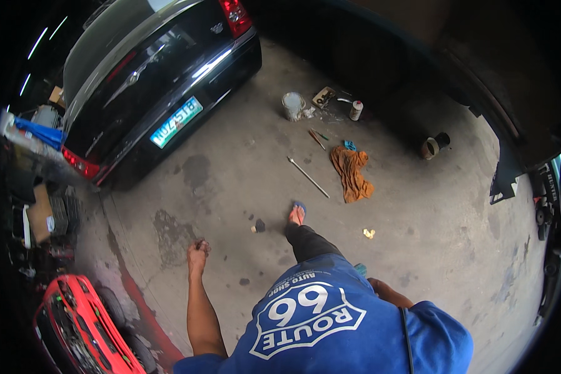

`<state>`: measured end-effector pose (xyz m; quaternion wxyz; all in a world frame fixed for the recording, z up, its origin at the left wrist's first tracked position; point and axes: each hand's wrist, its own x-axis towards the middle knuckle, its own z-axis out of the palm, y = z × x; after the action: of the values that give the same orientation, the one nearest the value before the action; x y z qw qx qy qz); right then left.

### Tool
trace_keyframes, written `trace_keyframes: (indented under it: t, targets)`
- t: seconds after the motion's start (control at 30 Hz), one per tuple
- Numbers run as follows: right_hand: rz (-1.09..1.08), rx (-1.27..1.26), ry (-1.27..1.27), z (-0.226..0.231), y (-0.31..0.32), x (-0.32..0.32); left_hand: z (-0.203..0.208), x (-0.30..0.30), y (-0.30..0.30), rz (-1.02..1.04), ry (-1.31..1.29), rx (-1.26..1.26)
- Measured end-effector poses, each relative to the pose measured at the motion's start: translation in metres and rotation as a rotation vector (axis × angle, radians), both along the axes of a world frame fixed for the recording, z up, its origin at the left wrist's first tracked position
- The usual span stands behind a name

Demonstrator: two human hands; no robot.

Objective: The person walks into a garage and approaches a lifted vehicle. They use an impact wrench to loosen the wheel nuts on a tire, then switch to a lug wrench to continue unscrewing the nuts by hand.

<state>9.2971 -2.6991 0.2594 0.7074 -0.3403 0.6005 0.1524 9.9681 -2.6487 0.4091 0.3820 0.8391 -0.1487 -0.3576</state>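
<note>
Far left: red car (81, 318), low in view, its front end opened up. Above it, an opened-out cardboard box (40, 213) among clutter. Then a black car (121, 103), rear toward me, parked on the grey concrete floor (230, 149). My left hand (197, 252) is out over the floor, arm extended, fingers curled inward with something dark around the fingertips; can't tell if I'm pinching anything or if that's grime. Nearest to it on the floor, just to its right: a small dark scrap (260, 225), pale bit at one end. Next, my sandalled foot (298, 213), toes forward; a metal bar (308, 177) lies slantwise ahead of it. Farther up, a dirty white bucket (293, 105); right of it, a white bottle (356, 110), standing. My blue shirt (355, 287) fills bottom centre. Orange-brown rag (352, 171) crumpled right of the bar. My right forearm (389, 293) bends in front of me; right hand hidden by the shirt, can't tell its state. Right again, a crumpled yellowish scrap (369, 234) on the floor, then a can (429, 149) in shadow.
</note>
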Motion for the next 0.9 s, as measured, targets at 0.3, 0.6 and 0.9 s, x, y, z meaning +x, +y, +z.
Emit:
trace_keyframes:
  t: [0.3,0.6,0.9]
  targets:
    - [0.037,-0.155,0.262,0.091,-0.289,0.157,-0.064,0.06,-0.187,-0.671,0.334,0.6]
    - [-0.437,-0.271,0.406,0.146,-0.533,0.279,-0.112,0.256,-0.528,-0.973,0.232,0.793]
    - [-0.653,-0.467,0.528,0.209,-0.651,0.328,-0.094,0.268,-0.982,-1.427,-0.148,0.524]
